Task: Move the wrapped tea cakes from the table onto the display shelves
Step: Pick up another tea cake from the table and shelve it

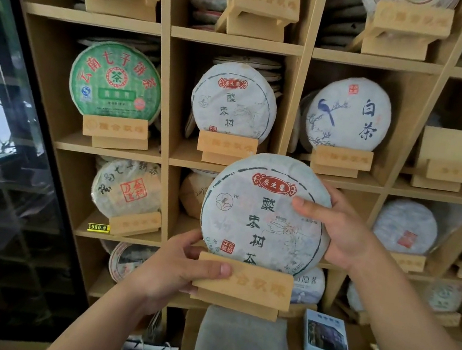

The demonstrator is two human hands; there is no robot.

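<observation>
tea cake (266, 212): white-wrapped disc, upright, face toward camera, held in the air in front of the display shelves (241, 41), lower edge seated in a wooden stand (244, 285)
left hand (173, 266): at 7 o'clock of the cake, thumb clamped over the stand's front plate, fingers behind it, carries the weight from below
right hand (341, 225): at 3 o'clock, thumb on the face, fingers wrapped round the rim, steadies the disc
key relation: cake stands on edge, so tipping forward or back is the risk; shelf cells lie beyond it from 10 to 2 o'clock
likely target: cannot tell; a matching cake (233, 101) sits at 12 o'clock, an empty stand (444, 163) at 2 o'clock
nearer hand: right is closer to the empty stand
</observation>
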